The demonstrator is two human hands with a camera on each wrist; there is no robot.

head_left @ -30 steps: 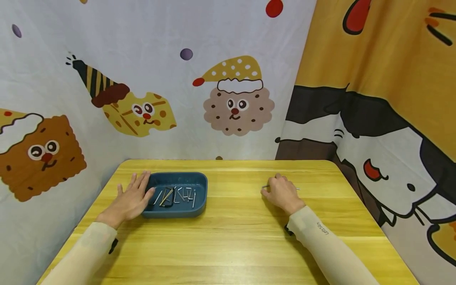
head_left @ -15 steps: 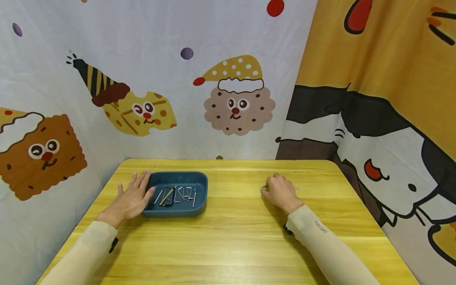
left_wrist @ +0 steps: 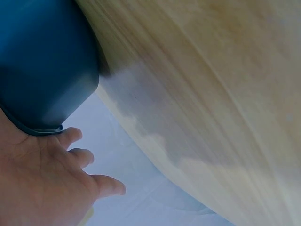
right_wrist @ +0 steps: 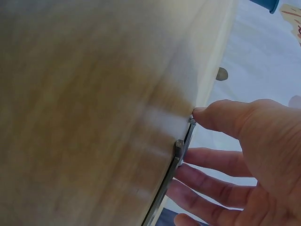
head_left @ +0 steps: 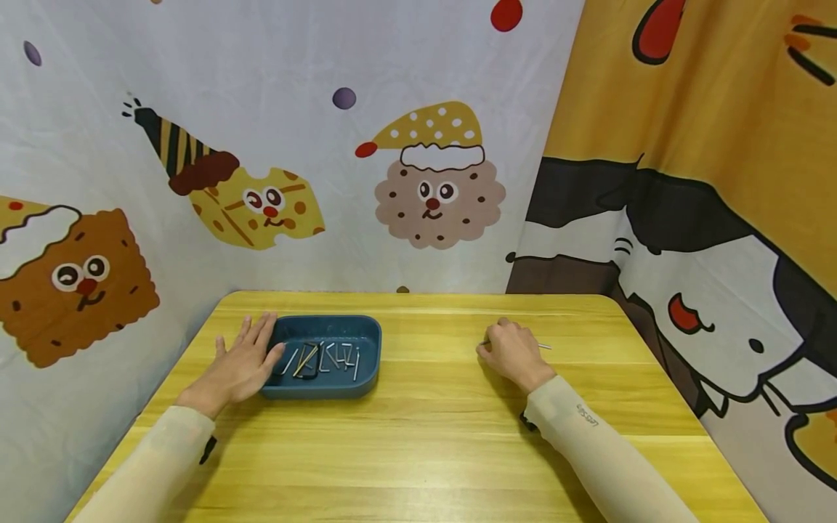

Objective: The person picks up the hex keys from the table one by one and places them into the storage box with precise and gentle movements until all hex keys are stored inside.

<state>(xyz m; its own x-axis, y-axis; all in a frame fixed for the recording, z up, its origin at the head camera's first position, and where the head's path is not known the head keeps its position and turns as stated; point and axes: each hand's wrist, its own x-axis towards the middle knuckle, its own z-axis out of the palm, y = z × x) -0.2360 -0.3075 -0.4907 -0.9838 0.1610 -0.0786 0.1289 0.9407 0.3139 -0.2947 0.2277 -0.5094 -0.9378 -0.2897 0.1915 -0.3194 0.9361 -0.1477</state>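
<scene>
My left hand [head_left: 238, 363] lies with outstretched fingers over the left rim of a dark blue bin [head_left: 320, 393], its palm against the wall in the left wrist view. Inside the bin are several L-shaped hex keys [head_left: 333, 356], mostly silver, with a yellowish one and black pieces among them. Over on the right side of the table, my right hand [head_left: 516, 354] pinches a silver hex key [right_wrist: 162, 186] lying on the wood. The thumb meets one end and the fingers sit along its side. A second short key end [right_wrist: 178, 147] shows beside it; the hand hides much of the metal in the head view.
Both the bin and the hands are on a yellow wood-grain table [head_left: 418, 450] with rounded far corners. A printed cloth [head_left: 294, 109] hangs right behind its back edge, and another orange one [head_left: 601, 94] along the right.
My right hand has shifted very slightly to the left along the metal key, whose right end stays in place. The left hand and the bin have not moved.
</scene>
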